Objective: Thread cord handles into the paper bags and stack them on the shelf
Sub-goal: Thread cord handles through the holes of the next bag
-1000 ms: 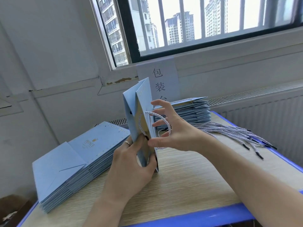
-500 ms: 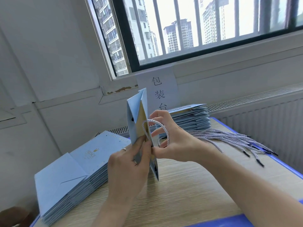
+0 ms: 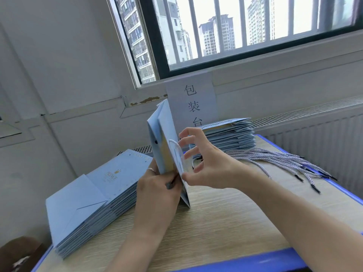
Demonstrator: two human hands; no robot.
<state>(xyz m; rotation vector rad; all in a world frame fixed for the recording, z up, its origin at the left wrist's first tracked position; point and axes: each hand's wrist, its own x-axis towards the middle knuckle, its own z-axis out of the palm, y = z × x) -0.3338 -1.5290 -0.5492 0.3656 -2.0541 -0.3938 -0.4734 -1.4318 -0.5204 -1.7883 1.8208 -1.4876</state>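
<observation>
A flat light-blue paper bag (image 3: 164,142) stands on edge in the middle of the table. My left hand (image 3: 157,191) grips its lower edge and pinches the dark tip of a cord there. A white cord handle (image 3: 177,152) loops over the bag's near face. My right hand (image 3: 204,163) presses its thumb on that face, its other fingers spread and loosely curled above the loop.
A stack of flat blue bags (image 3: 94,195) lies at the left on the wooden table (image 3: 225,222). Another stack of bags (image 3: 231,134) sits behind, by the wall. Several loose cords (image 3: 284,163) with black tips lie at the right. A paper sign (image 3: 193,101) hangs below the window.
The bag has tilted a little and the cord loop now lies flatter on its face. My right fingers have spread away from the loop. My left hand has slid to the cord tip.
</observation>
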